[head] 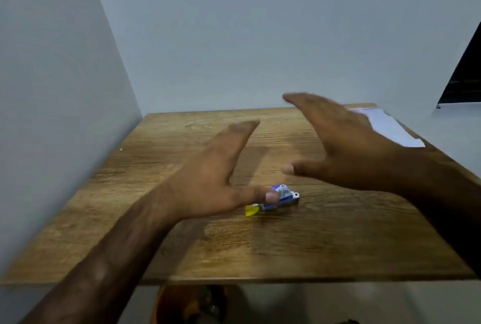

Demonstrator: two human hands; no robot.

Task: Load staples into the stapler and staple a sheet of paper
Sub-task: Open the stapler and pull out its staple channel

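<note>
Both sets of fingers are spread flat & empty, left hand (213,167) w/ thumb just over the small blue/yellow stapler (276,200) lying mid-table (182,253), right hand (346,141) hovering above, paper (390,126) at far right corner, so nothing's begun: next move prob. needs grabbing the stapler & opening it.

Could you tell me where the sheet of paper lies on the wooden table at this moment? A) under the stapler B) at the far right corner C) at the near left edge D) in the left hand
B: the white paper lies flat at the table's far right corner, apart from the stapler and both open hands.
</note>
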